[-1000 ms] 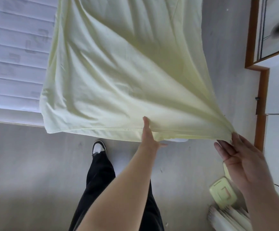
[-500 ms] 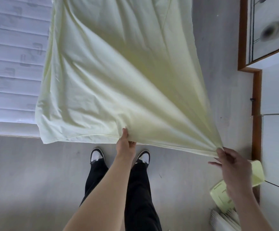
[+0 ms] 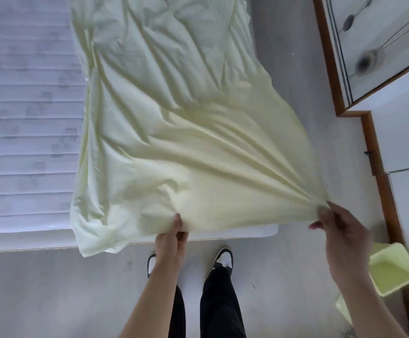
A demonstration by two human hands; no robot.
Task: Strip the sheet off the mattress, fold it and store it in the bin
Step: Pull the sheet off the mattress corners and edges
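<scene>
A: Where is the sheet (image 3: 186, 132)?

B: Pale yellow-green, rumpled, spread over the right part of the mattress (image 3: 25, 123), near edge lifted off it. Left hand (image 3: 170, 236) pinching that edge near the middle, fingers curled tight on the cloth. Right hand (image 3: 340, 228) gripping the right corner, thumb and fingers clamped, folds fanning out from the grip.

A: How likely to handle?

B: Light, soft, limp; no stiffness, sagging wherever unsupported. Probably a bit slippery, prone to bunching. Best taken at corners and hems, pulled taut between both hands.

A: And the bin (image 3: 391, 269)?

B: Same pale colour, open, on the floor (image 3: 40, 289) just beside the right forearm.
</scene>
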